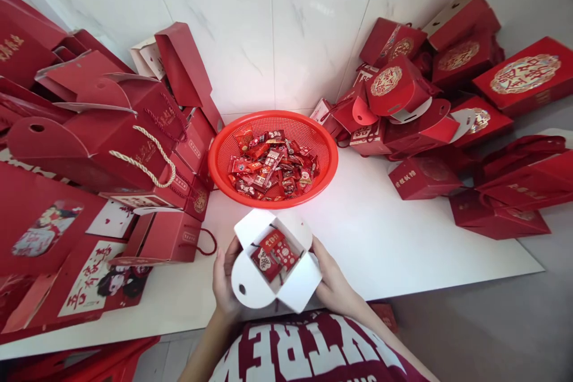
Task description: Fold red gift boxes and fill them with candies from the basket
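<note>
An open box (299, 280) with white inner flaps spread outward is held near the table's front edge. Red wrapped candies (275, 250) lie inside it. My left hand (226, 277) is wrapped round the box's left side, and my right hand (329, 274) grips its right side; both hands' fingertips are partly hidden by the flaps. Just beyond the box stands a round red plastic basket (329, 158) with many red wrapped candies (273, 161) in it.
Red gift boxes and bags (116, 143), some with rope handles, are piled on the left of the white table (371, 239). More red boxes (430, 125) are stacked at the right. A tiled wall (242, 30) rises behind. Below the table's left front is a red plastic object (111, 358).
</note>
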`<state>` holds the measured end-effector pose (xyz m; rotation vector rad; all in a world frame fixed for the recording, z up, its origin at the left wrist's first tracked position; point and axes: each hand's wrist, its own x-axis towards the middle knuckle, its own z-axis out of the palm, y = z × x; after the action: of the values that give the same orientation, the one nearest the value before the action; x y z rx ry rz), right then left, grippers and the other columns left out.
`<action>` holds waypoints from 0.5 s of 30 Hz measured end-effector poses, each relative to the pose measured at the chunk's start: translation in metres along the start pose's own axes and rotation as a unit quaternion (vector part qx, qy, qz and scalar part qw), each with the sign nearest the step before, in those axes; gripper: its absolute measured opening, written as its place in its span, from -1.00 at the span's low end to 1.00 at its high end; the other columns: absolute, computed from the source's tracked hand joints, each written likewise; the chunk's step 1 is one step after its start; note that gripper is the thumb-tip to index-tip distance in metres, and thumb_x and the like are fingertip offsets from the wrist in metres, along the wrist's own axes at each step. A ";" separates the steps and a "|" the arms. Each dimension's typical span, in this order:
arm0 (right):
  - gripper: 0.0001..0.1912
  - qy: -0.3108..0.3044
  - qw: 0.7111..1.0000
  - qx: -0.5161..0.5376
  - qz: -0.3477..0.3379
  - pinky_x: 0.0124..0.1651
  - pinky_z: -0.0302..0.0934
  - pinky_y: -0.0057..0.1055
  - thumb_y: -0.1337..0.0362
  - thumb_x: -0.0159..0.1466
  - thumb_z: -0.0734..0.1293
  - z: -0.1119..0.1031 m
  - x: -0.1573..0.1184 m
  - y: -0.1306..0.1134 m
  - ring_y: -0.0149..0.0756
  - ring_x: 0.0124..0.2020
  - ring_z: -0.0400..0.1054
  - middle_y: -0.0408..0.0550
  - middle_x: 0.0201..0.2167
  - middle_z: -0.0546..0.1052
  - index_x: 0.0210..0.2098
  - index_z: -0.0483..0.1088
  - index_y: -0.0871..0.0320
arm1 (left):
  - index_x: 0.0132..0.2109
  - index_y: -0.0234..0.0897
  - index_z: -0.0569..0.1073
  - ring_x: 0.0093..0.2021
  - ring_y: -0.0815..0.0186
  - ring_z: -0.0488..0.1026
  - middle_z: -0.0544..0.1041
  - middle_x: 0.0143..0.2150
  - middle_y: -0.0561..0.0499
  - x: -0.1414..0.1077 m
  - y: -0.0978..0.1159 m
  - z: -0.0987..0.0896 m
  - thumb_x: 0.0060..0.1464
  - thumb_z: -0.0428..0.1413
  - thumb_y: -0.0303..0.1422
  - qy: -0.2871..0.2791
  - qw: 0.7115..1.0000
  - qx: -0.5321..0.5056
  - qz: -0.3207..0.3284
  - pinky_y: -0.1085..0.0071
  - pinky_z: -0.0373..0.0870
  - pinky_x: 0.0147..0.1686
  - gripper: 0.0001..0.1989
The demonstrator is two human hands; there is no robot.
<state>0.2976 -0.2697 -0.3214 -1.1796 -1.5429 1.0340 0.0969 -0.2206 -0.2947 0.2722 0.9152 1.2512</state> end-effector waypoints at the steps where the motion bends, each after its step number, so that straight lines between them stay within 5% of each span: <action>1: -0.32 0.019 1.000 0.018 0.011 0.34 0.11 -0.05 0.27 0.39 0.21 0.000 0.000 0.000 -0.07 0.33 0.16 0.08 0.38 0.16 0.43 -0.10 -0.01 | 0.03 -0.23 0.56 0.12 -0.07 0.49 0.65 -0.07 -0.10 -0.003 -0.001 -0.001 0.19 0.02 -0.01 0.002 1.000 0.007 -0.001 0.05 0.42 0.13 -0.53; 7: -0.47 0.038 0.986 0.152 0.053 0.24 0.23 -0.06 0.05 0.43 0.18 -0.008 -0.006 0.000 -0.05 0.22 0.28 0.04 0.31 0.28 0.35 0.09 -0.06 | 0.01 -0.20 0.58 0.27 -0.02 0.31 0.49 0.12 -0.09 -0.014 -0.011 -0.011 0.23 -0.02 0.06 -0.080 0.979 0.139 0.129 0.14 0.32 0.25 -0.48; 12: -0.39 0.016 0.983 0.180 0.018 0.34 0.09 -0.04 -0.10 0.39 0.20 -0.009 -0.010 -0.006 0.00 0.32 0.16 0.05 0.32 0.26 0.34 0.12 -0.01 | -0.13 -0.21 0.65 0.33 -0.06 0.17 0.30 0.20 -0.15 -0.007 -0.013 -0.025 0.29 -0.17 0.08 -0.168 0.893 0.337 0.248 0.10 0.27 0.28 -0.38; 15: -0.40 0.022 0.986 0.165 0.022 0.28 0.18 -0.10 -0.02 0.36 0.29 -0.003 -0.003 -0.011 -0.05 0.22 0.28 0.06 0.22 0.37 0.31 0.14 0.00 | -0.12 -0.18 0.63 0.30 -0.07 0.21 0.30 0.20 -0.17 -0.002 -0.016 -0.029 0.32 -0.21 0.02 -0.200 0.860 0.384 0.271 0.02 0.23 0.28 -0.41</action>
<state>0.2987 -0.2747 -0.3110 -1.0007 -1.2559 1.2312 0.0868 -0.2363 -0.3222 1.4596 0.9610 1.1961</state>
